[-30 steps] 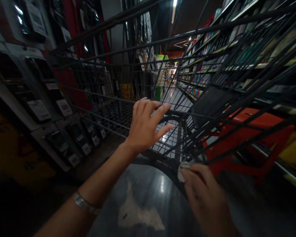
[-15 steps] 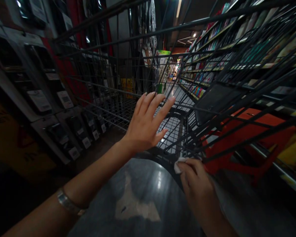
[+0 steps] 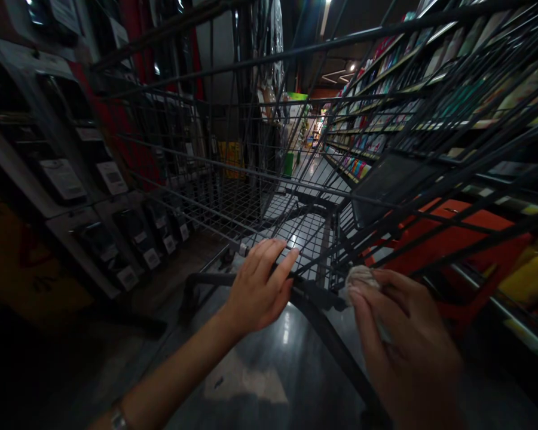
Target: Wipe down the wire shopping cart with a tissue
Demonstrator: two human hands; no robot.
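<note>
A dark wire shopping cart [image 3: 233, 168] fills the middle of the head view, its mesh running away from me. My left hand [image 3: 260, 286] is on the frame bar at the cart's low near edge, fingers over the top and thumb lower, closed around it. A metal bracelet [image 3: 118, 418] is on the left wrist. My right hand [image 3: 407, 334] pinches a crumpled whitish wipe [image 3: 361, 280] between thumb and fingers, close to the cart's lower right corner. Whether the wipe touches the frame I cannot tell.
Packaged goods [image 3: 63, 179] hang on a rack at left. Stocked shelves [image 3: 385, 119] line the right side, with an orange plastic object [image 3: 457, 233] beside the cart. A curved dark tube [image 3: 329, 340] crosses the grey floor [image 3: 233, 412], which has a pale patch.
My left hand has come down from above the mesh, fingers spread, onto the frame bar and closed there. My right hand has moved right and nearer with the wipe.
</note>
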